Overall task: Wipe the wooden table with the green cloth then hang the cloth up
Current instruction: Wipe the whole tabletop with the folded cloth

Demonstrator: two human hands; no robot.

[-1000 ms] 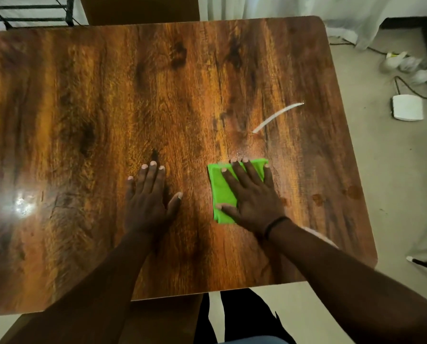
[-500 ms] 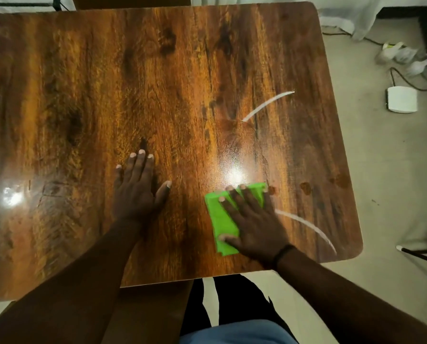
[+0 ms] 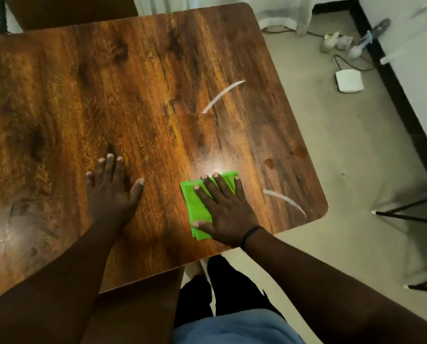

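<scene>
The folded green cloth [image 3: 198,209] lies flat on the wooden table [image 3: 108,90], close to its near right corner. My right hand [image 3: 226,209] presses down on the cloth with fingers spread, covering most of it; a black band circles that wrist. My left hand [image 3: 112,189] rests palm-down on bare wood to the left of the cloth, fingers apart, holding nothing. Two pale streaks mark the tabletop: one [image 3: 222,95] beyond the cloth, one [image 3: 285,201] to its right near the table edge.
The table's right edge drops to a beige floor with a white box [image 3: 349,81], cables and small items near a dark baseboard. Black metal legs [image 3: 405,214] stand at the right. A brown chair back [image 3: 68,11] is beyond the table's far edge.
My right hand has slid the cloth toward me, to the near right part of the table. The left hand stayed flat in place. The view has tilted.
</scene>
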